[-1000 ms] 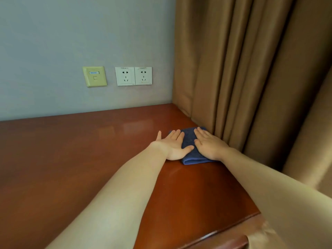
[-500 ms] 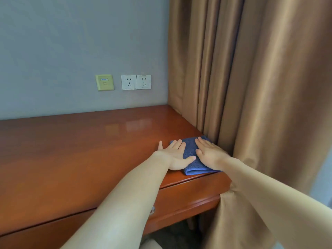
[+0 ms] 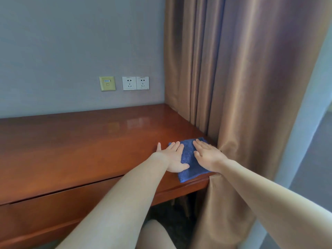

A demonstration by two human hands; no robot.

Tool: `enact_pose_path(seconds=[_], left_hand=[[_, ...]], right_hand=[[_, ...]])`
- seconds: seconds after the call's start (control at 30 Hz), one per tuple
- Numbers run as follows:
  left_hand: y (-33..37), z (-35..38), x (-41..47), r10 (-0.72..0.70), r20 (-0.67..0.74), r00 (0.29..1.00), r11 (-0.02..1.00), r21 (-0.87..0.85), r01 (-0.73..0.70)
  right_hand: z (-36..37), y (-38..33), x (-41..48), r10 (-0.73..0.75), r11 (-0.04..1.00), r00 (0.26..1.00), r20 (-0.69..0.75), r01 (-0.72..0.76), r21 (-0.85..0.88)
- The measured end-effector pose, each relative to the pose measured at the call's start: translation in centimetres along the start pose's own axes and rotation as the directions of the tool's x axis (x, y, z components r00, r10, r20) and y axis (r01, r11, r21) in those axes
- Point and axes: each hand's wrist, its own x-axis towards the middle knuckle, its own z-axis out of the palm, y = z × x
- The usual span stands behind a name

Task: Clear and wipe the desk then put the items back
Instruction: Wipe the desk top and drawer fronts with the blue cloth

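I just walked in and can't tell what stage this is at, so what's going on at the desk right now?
A person is wiping the wooden desk with a folded blue cloth. The left hand and right hand both press flat on the cloth, fingers straight. The cloth lies at the desk's front right corner, right beside the brown curtain. No items have been put back on the part of the desktop in view.

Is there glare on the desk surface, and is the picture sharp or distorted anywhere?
Head view: the glossy desk mirrors the white sockets as pale patches near its back edge; the blue cloth, left hand and right hand are sharp; the wide lens stretches the forearms towards the bottom edge.
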Motion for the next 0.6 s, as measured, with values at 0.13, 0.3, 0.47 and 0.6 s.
enact_pose_path(seconds=[0.13,0.3,0.47,0.6], left_hand=[[-0.5,0.2,-1.3,-0.001,0.002,1.0,0.999,0.051,0.001],[-2.4,-0.2,-3.3,-0.047,0.043,0.998,0.999,0.023,0.046],[-3.7,0.0,-4.0,-0.104,0.037,0.994,0.99,-0.096,0.107],[-4.1,0.5,-3.1,-0.147,0.007,0.989,0.986,-0.077,0.147]], right_hand=[[0.1,-0.9,-1.1,-0.039,0.998,0.999,-0.001,0.038,-0.043],[0.2,-3.2,-1.4,-0.151,0.988,0.988,-0.012,0.151,0.025],[-0.1,-4.8,-1.1,-0.19,0.981,0.981,0.039,0.187,0.054],[-0.2,-5.4,0.0,-0.187,0.982,0.98,0.066,0.184,0.049]])
